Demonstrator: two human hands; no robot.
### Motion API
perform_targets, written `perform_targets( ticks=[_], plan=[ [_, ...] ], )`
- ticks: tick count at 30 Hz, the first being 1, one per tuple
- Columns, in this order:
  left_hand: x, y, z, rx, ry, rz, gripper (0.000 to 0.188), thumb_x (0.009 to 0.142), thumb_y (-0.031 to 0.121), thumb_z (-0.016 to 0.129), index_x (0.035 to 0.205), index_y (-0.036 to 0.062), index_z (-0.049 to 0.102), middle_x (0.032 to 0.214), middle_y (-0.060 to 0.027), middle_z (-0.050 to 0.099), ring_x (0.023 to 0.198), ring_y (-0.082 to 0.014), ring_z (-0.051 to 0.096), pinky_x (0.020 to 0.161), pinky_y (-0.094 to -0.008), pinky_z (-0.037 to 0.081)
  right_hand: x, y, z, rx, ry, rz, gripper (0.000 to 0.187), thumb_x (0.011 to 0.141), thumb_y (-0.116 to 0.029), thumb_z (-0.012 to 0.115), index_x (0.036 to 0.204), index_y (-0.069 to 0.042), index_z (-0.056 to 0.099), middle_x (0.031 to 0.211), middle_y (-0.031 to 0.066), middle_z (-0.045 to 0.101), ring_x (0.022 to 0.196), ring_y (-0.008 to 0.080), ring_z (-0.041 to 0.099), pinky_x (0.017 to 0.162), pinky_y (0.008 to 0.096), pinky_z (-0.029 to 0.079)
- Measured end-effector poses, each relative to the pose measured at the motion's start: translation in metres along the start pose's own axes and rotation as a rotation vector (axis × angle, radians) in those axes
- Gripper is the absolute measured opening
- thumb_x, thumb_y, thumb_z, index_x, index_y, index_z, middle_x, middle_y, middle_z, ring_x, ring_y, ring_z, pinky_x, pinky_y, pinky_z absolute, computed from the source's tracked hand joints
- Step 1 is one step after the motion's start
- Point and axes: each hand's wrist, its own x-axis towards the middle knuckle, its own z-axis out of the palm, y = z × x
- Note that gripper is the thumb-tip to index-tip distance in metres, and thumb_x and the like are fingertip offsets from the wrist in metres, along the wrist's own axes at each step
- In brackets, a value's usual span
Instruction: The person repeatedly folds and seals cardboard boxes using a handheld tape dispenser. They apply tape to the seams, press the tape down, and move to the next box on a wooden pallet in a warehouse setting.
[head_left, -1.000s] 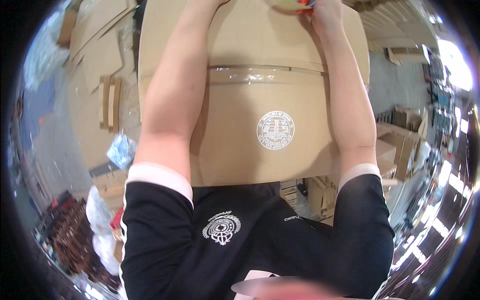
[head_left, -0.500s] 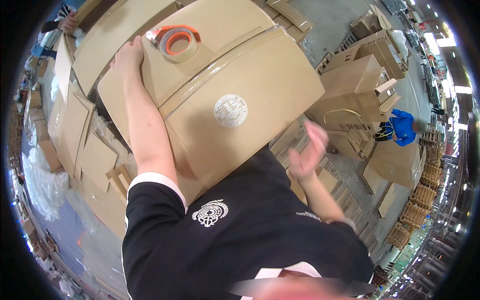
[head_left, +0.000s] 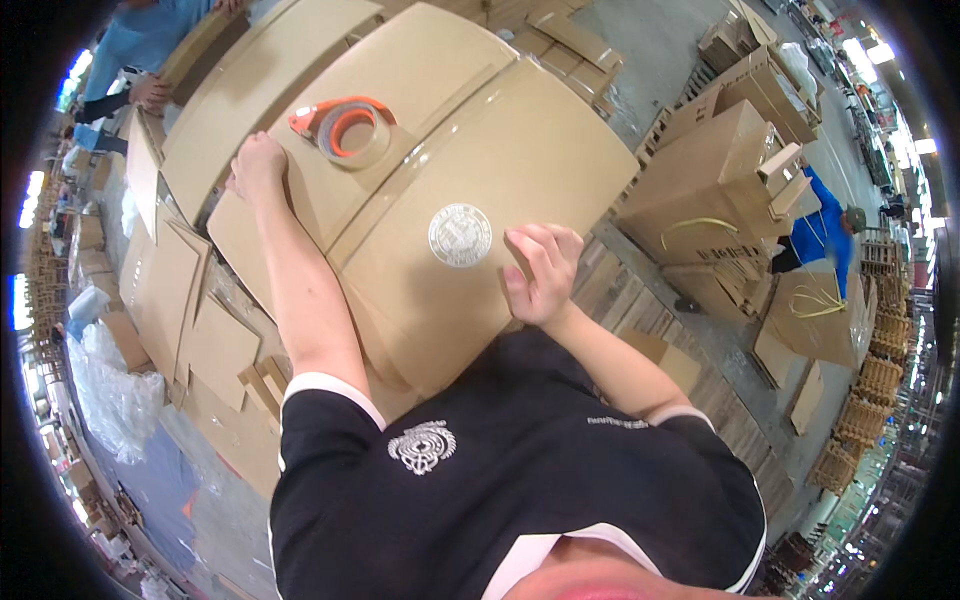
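Observation:
A large brown cardboard box [head_left: 560,150] lies in front of my body, with a strip of clear tape along its middle seam and a round white printed mark [head_left: 460,236] on its near panel. My left hand [head_left: 258,163] is closed at the box's far left edge, its fingers curled over it and partly hidden. On the far panel rests an orange tape dispenser [head_left: 302,119] with a roll of clear tape [head_left: 372,146]; neither hand touches it. Over the near right part of the box is my right hand [head_left: 545,268], fingers loosely bent and apart, holding nothing.
Flat cardboard sheets [head_left: 160,290] lean at the left beside clear plastic wrap [head_left: 110,390]. Large cartons [head_left: 700,180] stand at the right, near a person in blue [head_left: 828,235]. Another person's hand [head_left: 150,92] shows at the upper left. Wooden pallet boards [head_left: 600,290] lie below.
My right hand has moved left from beside the box to over its near panel. My left hand stays at the far left edge. More of a person in light blue shows at upper left.

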Motion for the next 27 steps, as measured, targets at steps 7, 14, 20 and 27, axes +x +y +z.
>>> perform_targets(
  ticks=[7, 14, 20, 27],
  plan=[
    [-0.018, 0.005, -0.005, -0.064, 0.123, 0.001, 0.052, 0.112, 0.041, 0.037, 0.130, 0.0115, 0.076, 0.138, -0.0153, 0.074, 0.136, -0.0345, 0.063, 0.118, -0.0536, 0.038, 0.022, -0.022, -0.020, -0.057, -0.150, 0.104, 0.035, 0.089, -0.024, 0.077, 0.118, -0.006, 0.072, 0.119, 0.0098, 0.072, 0.107, 0.0329, 0.064, 0.099, 0.0467, 0.043],
    [-0.035, 0.002, -0.019, -0.128, 0.164, 0.044, 0.052, 0.110, 0.049, 0.048, 0.119, 0.0088, 0.080, 0.127, -0.0155, 0.077, 0.125, -0.0365, 0.067, 0.115, -0.0537, 0.040, 0.192, 0.035, -0.058, 0.001, -0.137, -0.104, 0.057, 0.100, -0.040, 0.075, 0.140, -0.001, 0.063, 0.140, 0.0223, 0.064, 0.133, 0.0414, 0.058, 0.115, 0.0526, 0.044],
    [-0.051, -0.001, -0.016, -0.133, 0.199, -0.001, 0.045, 0.108, 0.047, 0.055, 0.109, 0.0086, 0.080, 0.117, -0.0127, 0.078, 0.120, -0.0344, 0.068, 0.111, -0.0528, 0.044, 0.492, 0.017, -0.023, 0.014, 0.374, -0.632, 0.073, 0.099, -0.038, 0.072, 0.156, 0.003, 0.052, 0.151, 0.0225, 0.059, 0.142, 0.0340, 0.055, 0.119, 0.0459, 0.042],
    [-0.062, 0.000, -0.020, -0.257, 0.291, 0.034, 0.039, 0.107, 0.042, 0.061, 0.097, 0.0076, 0.078, 0.106, -0.0102, 0.078, 0.111, -0.0307, 0.067, 0.109, -0.0478, 0.042, 0.402, 0.037, 0.196, -0.084, -0.767, 0.187, 0.092, 0.109, -0.050, 0.058, 0.169, 0.008, 0.021, 0.178, 0.0319, 0.018, 0.164, 0.0484, 0.020, 0.132, 0.0602, 0.019]
  ],
)
